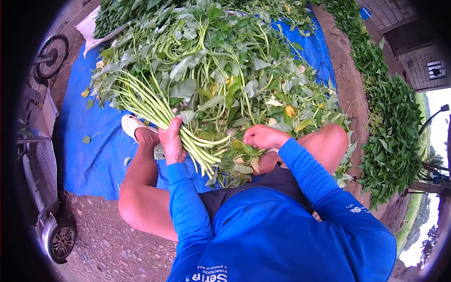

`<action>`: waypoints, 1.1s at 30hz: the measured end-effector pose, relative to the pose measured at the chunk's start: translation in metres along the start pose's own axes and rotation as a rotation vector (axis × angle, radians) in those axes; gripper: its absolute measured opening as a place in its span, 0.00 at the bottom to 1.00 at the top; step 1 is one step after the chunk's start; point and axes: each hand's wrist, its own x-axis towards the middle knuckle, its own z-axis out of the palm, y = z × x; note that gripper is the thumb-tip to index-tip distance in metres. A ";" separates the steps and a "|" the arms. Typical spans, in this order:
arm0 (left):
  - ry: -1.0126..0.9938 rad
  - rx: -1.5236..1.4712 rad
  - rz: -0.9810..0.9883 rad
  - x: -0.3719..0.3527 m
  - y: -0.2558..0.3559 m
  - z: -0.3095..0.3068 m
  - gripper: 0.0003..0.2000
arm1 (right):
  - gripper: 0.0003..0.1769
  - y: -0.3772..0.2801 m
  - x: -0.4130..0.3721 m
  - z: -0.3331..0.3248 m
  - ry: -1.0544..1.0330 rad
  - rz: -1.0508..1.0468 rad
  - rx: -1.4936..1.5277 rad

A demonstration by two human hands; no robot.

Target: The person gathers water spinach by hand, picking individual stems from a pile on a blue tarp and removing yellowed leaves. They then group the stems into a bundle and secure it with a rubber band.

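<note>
A bunch of long green leafy stems (149,101), which look like water spinach, is gripped in my left hand (173,142). The cut ends point toward my lap, and the leafy tops rest on the heap at the upper left. My right hand (266,137) is closed in a pinch just right of the stem ends. Something thin seems to run from its fingertips toward the bunch, too fine to make out. In front of both hands spreads a large heap of loose leafy stems (225,70), with some yellowed leaves in it.
A blue tarp (91,155) lies under the heap and my foot in a white clog (134,126). Stacked greens (390,136) line a ledge on the right. A vehicle's wheel (62,240) stands at the lower left, another wheel (50,57) at the upper left. Gravel (108,235) borders the tarp.
</note>
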 end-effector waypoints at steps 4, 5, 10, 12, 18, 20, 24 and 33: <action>-0.036 0.119 -0.009 0.007 0.002 -0.002 0.22 | 0.17 0.032 0.062 -0.016 0.667 0.141 -0.219; -0.031 0.134 0.007 0.004 0.002 0.008 0.20 | 0.19 0.040 0.077 -0.019 0.718 0.214 -0.240; -0.043 0.194 -0.060 -0.001 -0.014 0.016 0.16 | 0.17 0.056 0.089 -0.018 0.522 0.025 0.195; -0.036 0.224 -0.077 0.001 -0.022 0.012 0.15 | 0.17 0.036 0.069 -0.018 0.593 -0.029 0.508; -0.054 0.196 -0.149 0.006 -0.041 0.009 0.16 | 0.23 -0.027 -0.007 -0.063 0.477 -0.358 0.720; -0.050 0.163 -0.185 -0.005 -0.029 0.019 0.17 | 0.22 -0.052 -0.032 -0.069 0.457 -0.482 0.758; -0.055 0.167 -0.212 -0.003 -0.036 0.007 0.18 | 0.21 -0.104 -0.047 -0.062 0.634 -0.639 0.610; -0.127 -0.029 -0.341 -0.004 -0.049 -0.005 0.16 | 0.22 -0.113 0.022 0.045 0.473 -0.539 0.110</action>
